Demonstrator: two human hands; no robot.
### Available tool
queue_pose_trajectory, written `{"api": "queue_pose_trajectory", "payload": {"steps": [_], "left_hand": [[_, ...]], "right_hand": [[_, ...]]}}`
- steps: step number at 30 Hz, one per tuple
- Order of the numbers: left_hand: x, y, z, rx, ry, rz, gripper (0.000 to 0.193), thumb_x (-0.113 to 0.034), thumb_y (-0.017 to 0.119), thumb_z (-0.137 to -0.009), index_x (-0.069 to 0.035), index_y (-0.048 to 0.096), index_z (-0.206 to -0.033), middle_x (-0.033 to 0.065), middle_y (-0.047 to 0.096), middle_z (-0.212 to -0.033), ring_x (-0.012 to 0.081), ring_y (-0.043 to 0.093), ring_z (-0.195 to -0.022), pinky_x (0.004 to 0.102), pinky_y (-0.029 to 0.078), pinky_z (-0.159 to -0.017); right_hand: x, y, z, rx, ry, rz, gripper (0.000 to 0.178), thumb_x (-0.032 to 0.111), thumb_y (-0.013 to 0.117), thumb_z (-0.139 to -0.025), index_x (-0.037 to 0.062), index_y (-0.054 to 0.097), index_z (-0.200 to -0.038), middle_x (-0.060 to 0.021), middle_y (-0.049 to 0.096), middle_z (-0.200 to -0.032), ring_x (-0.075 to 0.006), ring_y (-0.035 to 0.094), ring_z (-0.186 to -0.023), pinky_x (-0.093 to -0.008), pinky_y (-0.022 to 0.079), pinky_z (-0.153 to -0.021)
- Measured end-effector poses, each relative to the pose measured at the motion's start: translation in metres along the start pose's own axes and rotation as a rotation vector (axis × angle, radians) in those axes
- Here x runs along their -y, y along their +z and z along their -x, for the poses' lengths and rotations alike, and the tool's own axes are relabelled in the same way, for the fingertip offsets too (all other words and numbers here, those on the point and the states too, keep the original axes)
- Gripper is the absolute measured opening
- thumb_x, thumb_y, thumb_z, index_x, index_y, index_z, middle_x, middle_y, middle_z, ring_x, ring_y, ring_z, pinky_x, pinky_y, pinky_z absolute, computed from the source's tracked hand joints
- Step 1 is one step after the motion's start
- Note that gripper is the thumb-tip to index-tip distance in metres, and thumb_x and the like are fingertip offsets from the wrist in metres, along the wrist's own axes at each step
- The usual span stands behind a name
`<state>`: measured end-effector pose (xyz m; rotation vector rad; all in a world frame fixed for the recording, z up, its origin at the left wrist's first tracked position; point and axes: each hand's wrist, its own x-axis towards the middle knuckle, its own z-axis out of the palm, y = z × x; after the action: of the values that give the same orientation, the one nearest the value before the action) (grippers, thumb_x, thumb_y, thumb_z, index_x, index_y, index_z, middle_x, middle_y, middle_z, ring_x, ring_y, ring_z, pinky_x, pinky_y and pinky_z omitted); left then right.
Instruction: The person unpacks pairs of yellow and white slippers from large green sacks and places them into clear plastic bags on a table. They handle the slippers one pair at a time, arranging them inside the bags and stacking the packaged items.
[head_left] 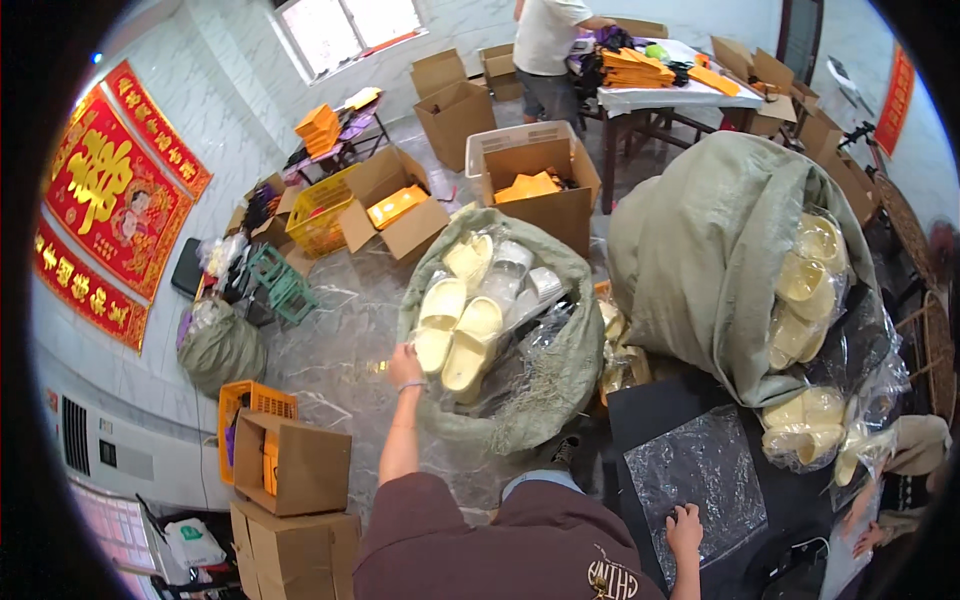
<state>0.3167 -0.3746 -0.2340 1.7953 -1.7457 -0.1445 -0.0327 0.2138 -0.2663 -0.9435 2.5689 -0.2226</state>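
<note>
My left hand [405, 367] is closed at the heel of a pale yellow slipper [432, 348], one of a pair at the left side of an open green woven sack [500, 432]. Its fingertips are partly hidden. Inside the sack lie more slippers in pale yellow and whitish tones, some in clear plastic. My right hand [685, 527] rests on a clear plastic bag [705, 470] spread flat over a black board. Its fingers are slightly bent and apart, touching the plastic.
A large, full green sack [700, 250] stands at right, with bagged slippers [805, 425] below its mouth. Another person's hands [868, 538] show at the lower right edge. Cardboard boxes [300, 465] stand at left. Farther back, a person stands by a table [680, 98] with orange packages.
</note>
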Motion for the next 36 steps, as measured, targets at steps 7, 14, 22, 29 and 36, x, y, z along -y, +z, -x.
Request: {"api": "queue_pose_trajectory", "payload": {"steps": [7,14,22,29,36], "left_hand": [[-0.133,-0.097,-0.047,0.14,0.231,0.295,0.021,-0.023,0.057,-0.09,-0.004,0.058,-0.081,0.0113,0.06,-0.072,0.0253,0.057,-0.06,0.0361,0.044,-0.055],[-0.263,-0.184,0.018,0.476,-0.01,1.411,0.015,-0.016,0.052,-0.094,-0.008,0.052,-0.081,0.001,0.053,-0.066,0.0118,0.053,-0.057,0.0248,0.044,-0.052],[-0.325,-0.174,0.223,0.85,0.113,1.628,0.011,0.001,0.057,-0.087,-0.005,0.048,-0.087,0.0052,0.055,-0.072,0.0135,0.056,-0.059,0.0272,0.049,-0.054],[-0.341,-0.169,0.339,1.535,0.689,1.199,0.026,-0.012,0.079,-0.075,-0.004,0.055,-0.068,0.002,0.059,-0.059,0.0049,0.051,-0.05,0.0219,0.039,-0.046],[-0.334,-0.124,0.401,1.983,1.343,0.491,0.027,-0.033,0.064,-0.084,-0.006,0.065,-0.09,0.0117,0.065,-0.083,0.0292,0.064,-0.081,0.0367,0.05,-0.07]], "right_hand": [[0.015,-0.026,-0.006,0.044,-0.09,0.022,0.035,0.022,0.059,-0.084,0.0058,0.058,-0.115,-0.0146,0.059,-0.11,-0.0329,0.058,-0.1,-0.0442,0.046,-0.084],[0.078,-0.062,-0.021,0.197,-0.072,-0.934,0.042,0.02,0.055,-0.092,0.0053,0.046,-0.131,-0.0138,0.053,-0.129,-0.0276,0.059,-0.108,-0.0374,0.045,-0.092],[0.138,-0.102,-0.029,0.356,-0.188,-2.193,0.075,0.043,0.047,-0.095,0.0104,0.005,-0.149,-0.0189,0.031,-0.145,-0.029,0.04,-0.129,-0.0424,0.033,-0.106],[0.008,-0.126,-0.016,-0.088,-0.145,-1.977,0.063,0.012,0.057,-0.086,0.0017,0.03,-0.142,-0.0167,0.046,-0.135,-0.0239,0.05,-0.119,-0.0357,0.04,-0.101],[-0.119,-0.083,0.018,-0.493,0.495,-1.275,0.042,0.026,0.054,-0.094,0.0007,0.051,-0.128,-0.0103,0.063,-0.113,-0.0164,0.06,-0.1,-0.028,0.045,-0.088]]}}
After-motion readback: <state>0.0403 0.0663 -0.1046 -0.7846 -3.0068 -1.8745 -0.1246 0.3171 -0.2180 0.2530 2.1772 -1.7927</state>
